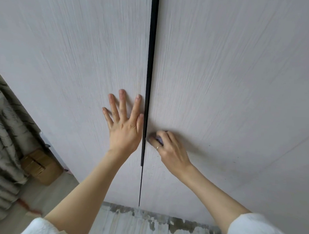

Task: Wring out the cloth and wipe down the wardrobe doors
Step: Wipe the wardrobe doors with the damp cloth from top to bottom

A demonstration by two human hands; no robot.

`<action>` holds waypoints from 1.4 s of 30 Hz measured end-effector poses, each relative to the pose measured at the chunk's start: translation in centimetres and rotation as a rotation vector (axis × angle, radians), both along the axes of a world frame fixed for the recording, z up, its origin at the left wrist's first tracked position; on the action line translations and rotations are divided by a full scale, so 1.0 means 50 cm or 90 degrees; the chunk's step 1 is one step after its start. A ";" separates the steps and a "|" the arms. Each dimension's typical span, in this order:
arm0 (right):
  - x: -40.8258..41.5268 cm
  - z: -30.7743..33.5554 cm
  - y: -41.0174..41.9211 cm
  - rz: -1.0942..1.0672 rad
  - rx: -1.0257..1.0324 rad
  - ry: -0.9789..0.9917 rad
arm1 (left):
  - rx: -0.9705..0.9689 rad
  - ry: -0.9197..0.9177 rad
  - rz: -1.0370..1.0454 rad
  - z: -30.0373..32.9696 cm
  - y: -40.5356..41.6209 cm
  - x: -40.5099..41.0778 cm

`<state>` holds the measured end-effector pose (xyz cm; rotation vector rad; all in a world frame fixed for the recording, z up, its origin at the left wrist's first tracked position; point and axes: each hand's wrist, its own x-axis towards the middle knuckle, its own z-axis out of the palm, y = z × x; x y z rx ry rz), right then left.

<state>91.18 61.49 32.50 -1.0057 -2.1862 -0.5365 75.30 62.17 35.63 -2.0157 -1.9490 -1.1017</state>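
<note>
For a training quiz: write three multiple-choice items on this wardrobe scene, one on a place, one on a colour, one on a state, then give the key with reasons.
1. Where is the cloth?
A. under the right hand, on the right door
B. on the floor
C. draped over the cardboard box

2. What colour is the strip between the doors?
A. white
B. black
C. red

3. How is the left hand?
A. curled in a fist
B. gripping the cloth
C. flat, fingers spread on the left door

Key:
1 A, the right hand grips it against the right door, beside the strip.
2 B, the strip is black between pale doors.
3 C, the left hand lies open on the left door.
</note>
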 end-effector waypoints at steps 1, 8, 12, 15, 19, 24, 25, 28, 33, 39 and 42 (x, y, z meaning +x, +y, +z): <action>-0.004 0.028 -0.002 -0.009 -0.003 0.042 | -0.001 -0.007 0.006 -0.003 0.000 0.003; -0.027 0.036 0.019 0.026 0.096 0.157 | 0.033 0.000 0.014 -0.034 0.007 -0.001; -0.008 -0.107 0.026 0.034 0.126 -0.005 | 0.042 -0.027 0.011 -0.108 0.011 0.005; 0.021 -0.186 0.031 0.065 0.171 -0.210 | 0.062 -0.027 0.006 -0.146 0.017 0.007; 0.039 -0.136 0.029 0.072 0.194 -0.165 | 0.092 -0.016 0.000 -0.173 0.023 0.007; 0.034 0.014 0.045 0.032 0.256 0.066 | 0.136 -0.033 0.007 -0.177 0.032 0.018; 0.034 0.003 0.048 0.030 0.275 0.063 | 0.154 -0.024 0.012 -0.186 0.036 0.019; 0.032 -0.098 0.053 0.051 0.288 0.009 | 0.184 0.014 0.019 -0.217 0.047 0.020; 0.054 -0.256 0.050 0.085 0.293 -0.195 | 0.235 0.033 0.043 -0.257 0.057 0.030; 0.098 -0.110 0.045 -0.019 0.387 -0.109 | 0.236 0.032 0.029 -0.260 0.058 0.028; 0.109 -0.025 0.044 -0.082 0.365 0.057 | 0.224 0.057 0.035 -0.267 0.058 0.021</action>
